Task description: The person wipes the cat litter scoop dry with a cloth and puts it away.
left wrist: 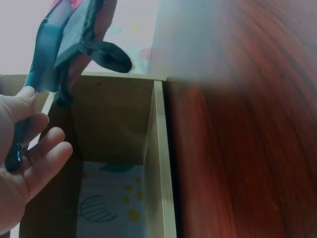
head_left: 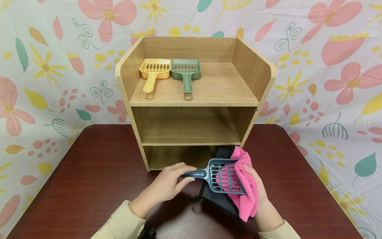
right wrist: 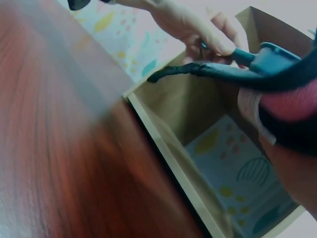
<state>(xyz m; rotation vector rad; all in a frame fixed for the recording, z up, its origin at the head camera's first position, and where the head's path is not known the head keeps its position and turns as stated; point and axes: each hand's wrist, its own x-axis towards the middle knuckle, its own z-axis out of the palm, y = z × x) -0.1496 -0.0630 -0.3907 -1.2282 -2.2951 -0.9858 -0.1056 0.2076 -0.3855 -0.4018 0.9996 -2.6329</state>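
Note:
My left hand [head_left: 167,183] pinches the handle of a dark blue slotted litter scoop [head_left: 212,177] between thumb and fingers. The scoop is held in front of the shelf's bottom tier, its basket pointing right. Around the basket's far end my right hand [head_left: 259,187] grips a cloth [head_left: 248,186], pink on one side and dark grey on the other. Part of the cloth hangs behind the slats and shows pink through them. In the left wrist view, the scoop's handle [left wrist: 19,141] lies between the thumb and curled fingers. The right fingertips are mostly hidden by the cloth.
A wooden three-tier shelf [head_left: 194,103] stands on the dark red table [head_left: 89,179]. On its top tier, a yellow litter scoop [head_left: 151,78] and a green litter scoop [head_left: 187,78] lie side by side at the left, handles forward. A flowered sheet [head_left: 328,99] hangs behind.

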